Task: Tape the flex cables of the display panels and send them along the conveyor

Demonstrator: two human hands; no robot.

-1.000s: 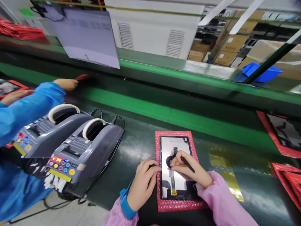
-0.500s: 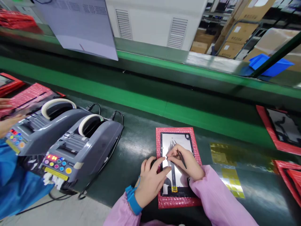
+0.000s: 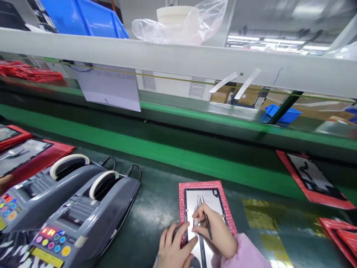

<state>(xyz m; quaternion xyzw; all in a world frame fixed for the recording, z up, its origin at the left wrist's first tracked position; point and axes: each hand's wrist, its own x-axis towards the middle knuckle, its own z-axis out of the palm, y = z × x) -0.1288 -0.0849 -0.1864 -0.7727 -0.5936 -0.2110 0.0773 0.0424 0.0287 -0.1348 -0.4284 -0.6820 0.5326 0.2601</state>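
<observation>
A tablet-sized panel (image 3: 214, 203) with a silvery back and black edges lies on a red bubble-wrap sheet (image 3: 226, 208). My left hand (image 3: 174, 243) rests at its left edge, fingers spread, the thumb and forefinger reaching over the panel. Dark tweezers (image 3: 208, 226) are held in my right hand (image 3: 214, 229), their tips pointing up and away over the panel. The thumb and forefinger of that hand are close to the panel's surface, near a dark strip (image 3: 202, 247) running down its middle. Whatever lies at those fingertips is too small to make out.
Two grey tape dispensers (image 3: 92, 212) with white rolls stand at the left. Amber film pieces (image 3: 260, 214) lie to the right. More panels on red wrap (image 3: 315, 176) sit at both sides. A white shelf beam (image 3: 173, 59) crosses above, and a person's hand (image 3: 5, 182) shows at far left.
The view has tilted upward, so the shelf shows and the bench sits lower. My right hand keeps the tweezers, its thumb now farther from the forefinger. The other person's hand has mostly left view.
</observation>
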